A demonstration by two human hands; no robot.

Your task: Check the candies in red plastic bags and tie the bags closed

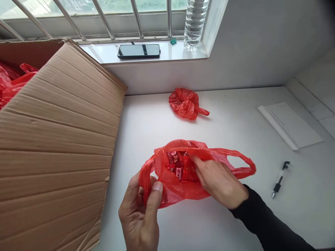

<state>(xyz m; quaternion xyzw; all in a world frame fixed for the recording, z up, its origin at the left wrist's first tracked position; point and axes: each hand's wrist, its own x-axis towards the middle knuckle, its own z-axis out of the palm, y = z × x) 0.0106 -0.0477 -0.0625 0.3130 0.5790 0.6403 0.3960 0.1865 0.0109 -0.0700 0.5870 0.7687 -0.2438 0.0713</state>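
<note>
A red plastic bag (183, 191) lies open-mouthed on the white table. Inside it several small dark-red wrapped packets (175, 158) with white print show through the opening. My left hand (142, 212) pinches the bag's left handle between thumb and fingers. My right hand (218, 179), in a black sleeve, reaches into the bag's mouth from the right; its fingertips are by the packets and partly hidden, so I cannot tell whether they hold one. The bag's right handle loop stands out beyond my right wrist.
A knotted red bag (184, 104) sits near the wall. On the left stands a large cardboard box (65, 139) with red bags (14, 83) inside. To the right are a notebook (293, 123) and a pen (280, 179). The windowsill carries a phone (138, 51) and a water bottle (195, 24).
</note>
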